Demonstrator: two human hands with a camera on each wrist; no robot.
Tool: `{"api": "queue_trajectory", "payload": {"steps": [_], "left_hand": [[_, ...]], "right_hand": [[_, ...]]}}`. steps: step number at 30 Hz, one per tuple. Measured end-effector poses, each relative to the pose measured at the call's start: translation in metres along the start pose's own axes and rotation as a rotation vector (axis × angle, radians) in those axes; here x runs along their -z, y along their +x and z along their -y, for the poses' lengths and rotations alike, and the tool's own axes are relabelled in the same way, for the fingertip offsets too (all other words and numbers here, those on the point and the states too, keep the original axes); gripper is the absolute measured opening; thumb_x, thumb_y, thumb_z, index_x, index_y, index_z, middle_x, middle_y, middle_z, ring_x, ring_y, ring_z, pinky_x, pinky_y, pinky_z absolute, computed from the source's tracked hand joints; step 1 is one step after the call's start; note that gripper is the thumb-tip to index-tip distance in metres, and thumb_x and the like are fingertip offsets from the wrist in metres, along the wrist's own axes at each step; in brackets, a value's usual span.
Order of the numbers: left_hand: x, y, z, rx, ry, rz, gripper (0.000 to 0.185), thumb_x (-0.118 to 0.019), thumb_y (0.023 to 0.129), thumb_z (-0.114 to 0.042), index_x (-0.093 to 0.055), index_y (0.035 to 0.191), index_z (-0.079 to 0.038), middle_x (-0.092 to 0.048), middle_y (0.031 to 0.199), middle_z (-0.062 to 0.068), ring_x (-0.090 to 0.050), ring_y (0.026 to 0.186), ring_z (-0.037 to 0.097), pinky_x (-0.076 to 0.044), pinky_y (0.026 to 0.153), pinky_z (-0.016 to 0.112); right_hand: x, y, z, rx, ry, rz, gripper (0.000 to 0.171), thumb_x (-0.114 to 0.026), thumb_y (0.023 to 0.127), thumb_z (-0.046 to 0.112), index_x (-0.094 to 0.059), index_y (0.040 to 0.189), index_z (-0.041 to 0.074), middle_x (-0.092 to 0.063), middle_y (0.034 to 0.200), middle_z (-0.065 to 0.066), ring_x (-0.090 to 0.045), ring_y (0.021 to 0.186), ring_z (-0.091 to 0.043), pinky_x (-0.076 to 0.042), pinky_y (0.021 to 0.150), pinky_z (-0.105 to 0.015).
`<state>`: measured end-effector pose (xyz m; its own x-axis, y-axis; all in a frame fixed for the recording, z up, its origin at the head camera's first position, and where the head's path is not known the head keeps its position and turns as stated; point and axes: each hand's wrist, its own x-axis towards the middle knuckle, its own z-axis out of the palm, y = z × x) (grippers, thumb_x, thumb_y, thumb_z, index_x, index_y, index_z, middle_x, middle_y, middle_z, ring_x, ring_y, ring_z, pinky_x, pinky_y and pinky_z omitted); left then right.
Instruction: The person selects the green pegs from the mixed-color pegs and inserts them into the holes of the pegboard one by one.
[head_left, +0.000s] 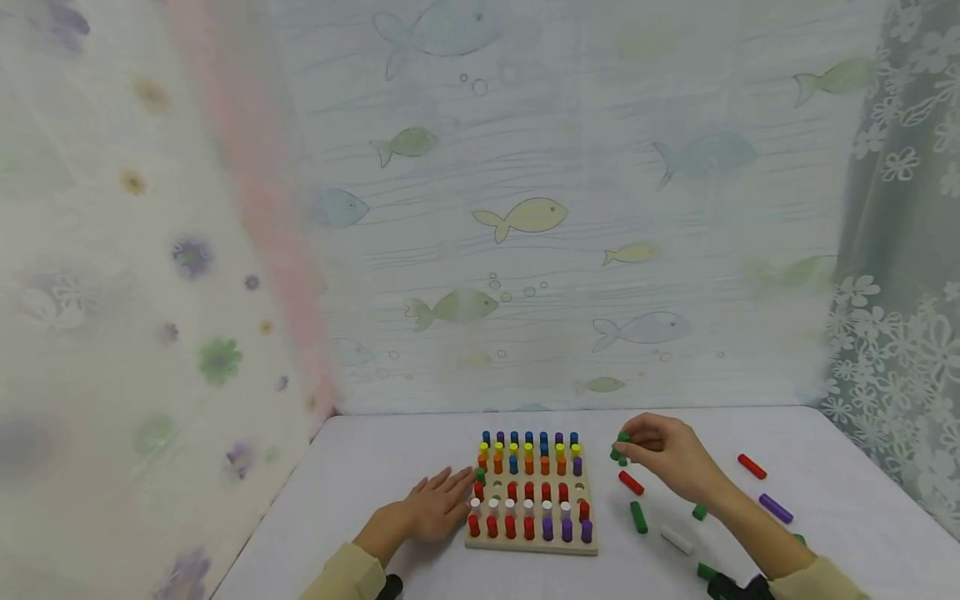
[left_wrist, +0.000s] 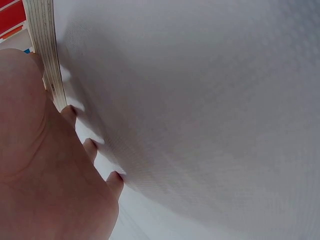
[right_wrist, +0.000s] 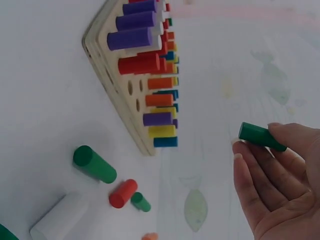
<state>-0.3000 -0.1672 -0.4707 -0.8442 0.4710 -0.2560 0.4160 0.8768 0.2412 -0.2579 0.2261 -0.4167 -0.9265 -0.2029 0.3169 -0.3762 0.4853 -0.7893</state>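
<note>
In the bottom of the head view, nearest the camera, two beige sleeves come in, and a few loose pegs lie on the white table in the lower right part. The left hand rests flat on the table with straight, slightly spread fingers, its fingertips against the left edge of the wooden peg board; it holds nothing. The right hand is raised just right of the board, and its fingers and thumb pinch a short green peg by one end, so the other end sticks out toward the board.

To do this step well, I judge that the peg should be kept upright above an empty hole and lowered straight, while the left hand keeps the board from sliding. The empty holes appear in the row between the red pegs and the white pegs; how many they are I cannot tell surely.

The board has seven columns. In the front row I count four red pegs and three purple pegs. On the table I count two loose red pegs, one loose purple peg, one white peg, and about three green ones, some partly hidden by the right arm.
</note>
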Motion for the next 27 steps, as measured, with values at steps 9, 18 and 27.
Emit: {"api": "queue_trajectory", "payload": {"steps": [9,18,27], "left_hand": [[-0.002,0.001,0.005,-0.018,-0.013,0.005,0.063,-0.034,0.109,-0.051,-0.028,0.163,-0.019,-0.027,0.169,0.001,-0.020,0.155,0.036,-0.016,0.122,0.065],[-0.001,0.001,0.002,-0.001,-0.010,0.012,0.061,-0.041,0.109,-0.045,-0.030,0.162,-0.018,-0.029,0.168,0.002,-0.022,0.155,0.034,-0.018,0.122,0.063],[-0.002,0.002,0.002,-0.003,0.008,0.006,0.061,-0.040,0.108,-0.046,-0.030,0.163,-0.019,-0.029,0.168,0.001,-0.022,0.155,0.034,-0.018,0.122,0.064]], "right_hand": [[-0.011,0.005,0.002,0.007,0.016,0.022,0.016,-0.073,0.096,0.019,-0.068,0.103,0.006,-0.075,0.093,-0.002,-0.072,0.080,-0.011,-0.058,0.075,-0.023],[-0.024,0.010,0.005,0.002,0.014,0.033,0.017,-0.074,0.096,0.020,-0.069,0.103,0.006,-0.074,0.092,-0.003,-0.071,0.082,-0.012,-0.058,0.076,-0.024],[-0.037,0.017,0.004,0.030,0.011,0.060,0.019,-0.074,0.096,0.021,-0.070,0.105,0.004,-0.074,0.094,-0.003,-0.073,0.087,-0.022,-0.058,0.076,-0.025]]}}
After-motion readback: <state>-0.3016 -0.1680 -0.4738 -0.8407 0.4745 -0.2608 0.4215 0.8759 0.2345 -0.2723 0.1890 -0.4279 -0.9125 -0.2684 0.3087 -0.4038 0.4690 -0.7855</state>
